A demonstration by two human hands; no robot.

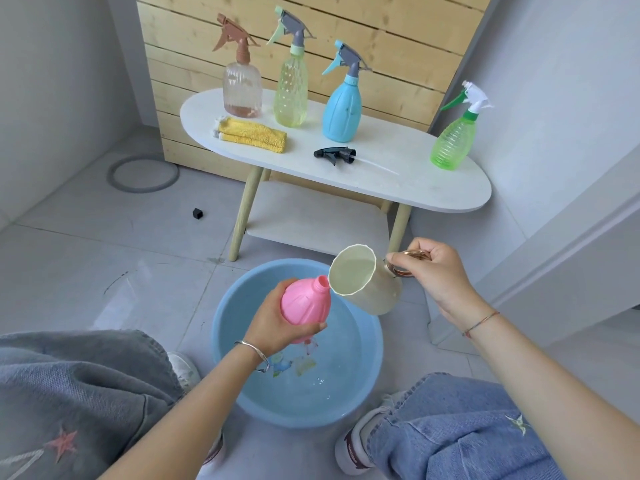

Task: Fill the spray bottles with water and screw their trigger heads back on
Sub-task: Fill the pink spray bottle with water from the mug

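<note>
My left hand (277, 327) grips a pink bottle (306, 301) without its head, tilted over a blue basin (228, 341) holding water. My right hand (433, 271) holds a cream cup (363, 278) by its metal ring handle, tipped so its rim sits at the pink bottle's open neck. A black trigger head (334, 154) with its tube lies loose on the white table (398, 174). Standing on that table with heads on are a peach bottle (241, 88), a pale green bottle (291, 88), a blue bottle (341, 109) and a bright green bottle (452, 140).
A folded yellow cloth (252, 135) lies on the table's left part. A wooden slat panel (381, 46) stands behind the table. A small black cap (197, 214) and a grey ring (142, 174) lie on the tiled floor. My knees flank the basin.
</note>
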